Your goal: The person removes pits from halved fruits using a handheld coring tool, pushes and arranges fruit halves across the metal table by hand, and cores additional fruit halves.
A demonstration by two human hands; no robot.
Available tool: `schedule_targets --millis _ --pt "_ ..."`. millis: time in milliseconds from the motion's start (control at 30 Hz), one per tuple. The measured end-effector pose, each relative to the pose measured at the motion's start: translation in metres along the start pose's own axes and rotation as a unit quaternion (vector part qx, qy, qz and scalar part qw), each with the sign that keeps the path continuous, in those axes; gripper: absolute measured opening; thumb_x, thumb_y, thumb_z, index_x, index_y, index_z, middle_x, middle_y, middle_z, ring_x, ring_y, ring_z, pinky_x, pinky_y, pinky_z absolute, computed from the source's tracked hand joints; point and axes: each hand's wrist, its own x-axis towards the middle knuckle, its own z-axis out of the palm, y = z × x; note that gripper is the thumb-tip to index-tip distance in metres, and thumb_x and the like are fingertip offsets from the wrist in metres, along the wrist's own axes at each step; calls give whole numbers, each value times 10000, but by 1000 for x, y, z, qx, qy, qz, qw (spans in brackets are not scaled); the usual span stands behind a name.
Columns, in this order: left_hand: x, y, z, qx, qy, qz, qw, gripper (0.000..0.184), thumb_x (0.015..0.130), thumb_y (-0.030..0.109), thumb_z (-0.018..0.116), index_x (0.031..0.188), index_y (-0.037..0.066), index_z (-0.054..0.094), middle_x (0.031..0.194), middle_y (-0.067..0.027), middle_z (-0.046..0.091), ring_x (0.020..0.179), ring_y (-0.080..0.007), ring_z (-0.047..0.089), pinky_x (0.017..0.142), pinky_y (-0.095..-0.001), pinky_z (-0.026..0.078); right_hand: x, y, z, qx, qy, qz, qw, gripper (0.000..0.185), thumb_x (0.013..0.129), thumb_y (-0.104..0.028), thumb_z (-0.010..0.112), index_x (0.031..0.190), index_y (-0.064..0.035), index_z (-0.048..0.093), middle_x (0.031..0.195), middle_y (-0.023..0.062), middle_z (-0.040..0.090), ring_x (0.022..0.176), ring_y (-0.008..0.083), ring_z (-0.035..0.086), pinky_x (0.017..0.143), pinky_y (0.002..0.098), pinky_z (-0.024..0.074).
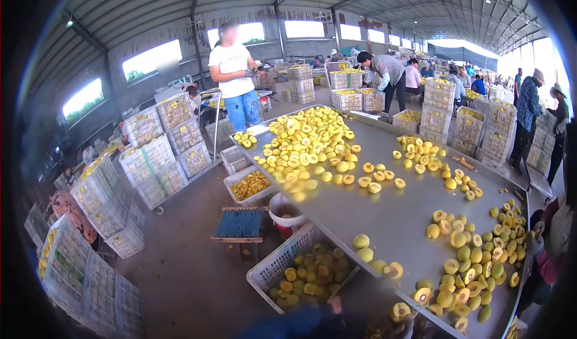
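At the bottom edge my left hand [335,305] shows only as a blurred bit beside a dark blue sleeve [288,325], near a white crate [262,281] of yellow peaches. My right hand [407,327], seemingly gloved and mostly cut off by the frame, is at the near table edge, right by a halved peach [399,311]; whether it grips that half is unclear. Whole and cut peaches [463,279] lie across the near right of the metal table [384,219]. A large heap of peach halves [306,138] covers its far left.
A person in a white shirt [231,69] stands beyond the table; a gloved co-worker's hand [535,243] is at its right edge. On the floor are a bucket [285,213], a blue-topped stool [239,223] and a crate of scraps [249,186]. Stacked crates [153,162] stand left.
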Motion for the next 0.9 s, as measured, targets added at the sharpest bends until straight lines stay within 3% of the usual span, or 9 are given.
schedule_targets --millis 233,267,367,467,567,667,767,867,900 --pt "-23 22 27 -15 -15 26 999 669 947 332 630 1477 39 348 1020 -148 592 912 -252 586 802 -382 471 1 3 -17 92 -27 43 995 613 971 -497 528 1475 -162 422 1454 68 458 1296 247 427 1077 382 378" --pt "-24 24 30 -12 -13 30 999 666 947 332 630 1476 38 350 1032 -149 589 925 -254 582 811 -384 467 -26 -15 16 101 6 41 994 580 961 -494 553 1408 -128 498 1360 72 545 1203 225 513 1030 378 423" --pt "-22 28 36 -3 -13 32 999 659 949 331 629 1472 36 356 1069 -152 579 963 -260 569 839 -388 456 14 8 -35 274 -386 94 876 521 954 -490 574 1328 -128 565 1232 59 621 1095 192 574 979 364 460" --pt "-23 29 42 5 -15 32 999 652 951 331 628 1468 34 362 1106 -155 569 1002 -265 555 867 -393 445 -28 -21 13 253 -375 88 887 418 966 -459 574 1228 -136 614 1053 22 659 928 153 601 839 334 505" --pt "-24 30 47 12 -17 28 999 645 953 331 627 1464 31 369 1143 -158 559 1041 -270 542 895 -398 434 -68 -44 62 167 -89 52 981 316 983 -421 566 1137 -153 631 898 -4 644 766 130 582 697 296 502" --pt "-24 31 51 21 -20 26 999 638 955 330 626 1459 29 375 1180 -162 549 1079 -276 529 923 -402 423 -64 -41 59 157 -63 44 985 244 994 -379 559 1073 -160 632 813 -22 619 663 102 543 584 255 473" --pt "-23 31 55 31 -24 22 999 632 957 330 625 1455 27 381 1217 -165 539 1118 -281 515 951 -407 412 -37 -25 24 170 -241 27 955 225 995 -359 559 1052 -155 635 847 0 626 693 93 557 578 245 481" --pt "-23 31 59 47 -27 20 998 625 959 330 624 1451 25 388 1254 -168 529 1157 -286 502 979 -411 401 -25 -20 20 162 -48 34 985 189 994 -321 564 1028 -149 636 845 12 623 690 90 547 563 241 461" --pt "-23 31 61 55 -30 17 998 623 960 330 623 1450 24 390 1267 -169 526 1169 -288 497 989 -413 397 -32 -25 25 133 -95 6 986 186 992 -300 568 1037 -134 639 846 15 631 684 88 543 560 235 452"
